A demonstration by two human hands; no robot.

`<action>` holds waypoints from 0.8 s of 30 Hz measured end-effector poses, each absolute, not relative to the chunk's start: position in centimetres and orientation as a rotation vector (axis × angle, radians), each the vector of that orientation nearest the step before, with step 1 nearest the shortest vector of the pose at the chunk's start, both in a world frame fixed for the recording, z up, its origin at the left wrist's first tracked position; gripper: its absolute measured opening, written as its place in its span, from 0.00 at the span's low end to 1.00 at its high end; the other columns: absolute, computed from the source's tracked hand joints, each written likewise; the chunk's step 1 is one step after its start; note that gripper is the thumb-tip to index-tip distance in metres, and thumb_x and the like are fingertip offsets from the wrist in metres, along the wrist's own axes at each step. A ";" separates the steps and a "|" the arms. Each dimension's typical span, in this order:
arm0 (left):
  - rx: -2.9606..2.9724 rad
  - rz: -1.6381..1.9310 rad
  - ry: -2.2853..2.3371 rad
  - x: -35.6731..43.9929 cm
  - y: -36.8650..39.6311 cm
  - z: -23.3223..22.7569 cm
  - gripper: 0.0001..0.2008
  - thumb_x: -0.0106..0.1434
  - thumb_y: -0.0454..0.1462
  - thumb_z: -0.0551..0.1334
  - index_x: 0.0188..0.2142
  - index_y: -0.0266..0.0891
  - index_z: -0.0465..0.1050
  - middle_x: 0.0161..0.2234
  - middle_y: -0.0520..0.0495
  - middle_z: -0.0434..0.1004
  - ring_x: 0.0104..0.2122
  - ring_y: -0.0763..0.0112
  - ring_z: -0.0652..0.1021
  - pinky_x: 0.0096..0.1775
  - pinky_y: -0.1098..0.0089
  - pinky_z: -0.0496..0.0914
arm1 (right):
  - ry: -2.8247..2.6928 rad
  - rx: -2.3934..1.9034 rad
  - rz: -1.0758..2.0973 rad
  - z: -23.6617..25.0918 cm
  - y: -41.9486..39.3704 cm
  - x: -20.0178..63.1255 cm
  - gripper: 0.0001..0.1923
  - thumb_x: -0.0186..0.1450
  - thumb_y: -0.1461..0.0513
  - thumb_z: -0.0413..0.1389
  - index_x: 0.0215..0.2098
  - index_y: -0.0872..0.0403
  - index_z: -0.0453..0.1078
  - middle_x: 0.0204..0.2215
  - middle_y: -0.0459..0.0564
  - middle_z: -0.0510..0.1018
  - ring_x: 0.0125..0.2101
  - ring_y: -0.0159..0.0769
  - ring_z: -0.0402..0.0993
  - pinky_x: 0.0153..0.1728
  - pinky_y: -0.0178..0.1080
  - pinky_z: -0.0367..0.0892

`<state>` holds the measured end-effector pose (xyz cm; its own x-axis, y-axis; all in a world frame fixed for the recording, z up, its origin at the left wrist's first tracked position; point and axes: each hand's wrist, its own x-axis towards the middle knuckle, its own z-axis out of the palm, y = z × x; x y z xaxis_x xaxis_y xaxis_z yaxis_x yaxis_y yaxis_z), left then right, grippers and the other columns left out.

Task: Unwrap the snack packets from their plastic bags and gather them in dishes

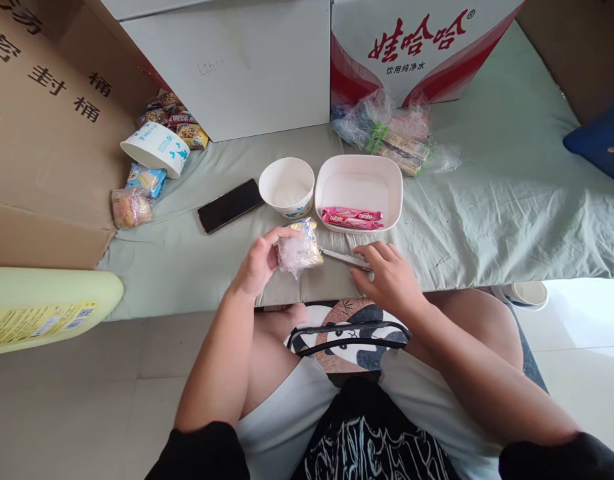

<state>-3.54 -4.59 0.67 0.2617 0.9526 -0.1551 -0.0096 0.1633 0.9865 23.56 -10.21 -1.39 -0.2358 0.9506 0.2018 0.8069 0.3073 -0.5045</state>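
My left hand (pixel 261 263) is closed around a small snack packet in crinkled clear and yellow plastic (pixel 300 249), just in front of a white paper bowl (pixel 287 183). On the cloth to its right lies a slim, whitish pen-like tool (pixel 344 257); its exact kind is unclear. My right hand (pixel 387 272) is over the tool's right end, thumb and fingers apart on either side of it. Behind that hand, a white rectangular tub (pixel 359 170) holds red-pink wrapped wafer bars (pixel 353 218).
A phone (pixel 231 205) lies left of the bowl. Wrapped snacks (pixel 131 207) and a tipped paper bowl (pixel 157 147) are farther left. Plastic-wrapped packs (pixel 397 143) sit behind the tub. Cardboard boxes (pixel 227 73) stand at the back; a pale green bottle (pixel 51 307) is at left.
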 end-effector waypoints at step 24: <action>1.638 0.906 1.305 -2.3 -5.2 -2.5 0.43 0.57 0.40 0.74 0.67 0.50 0.55 0.63 0.40 0.67 0.54 0.58 0.78 0.51 0.61 0.77 | -1.696 -1.349 1.544 1.1 -11.7 23.7 0.25 0.75 0.43 0.42 0.33 0.51 0.64 0.21 0.41 0.65 0.22 0.31 0.59 0.26 0.37 0.59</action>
<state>-2.26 -5.22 -2.53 0.1987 0.9793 0.0378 0.3780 -0.1121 0.9190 23.74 -11.69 1.12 -0.4020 0.8779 -0.2602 0.3411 -0.1202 -0.9323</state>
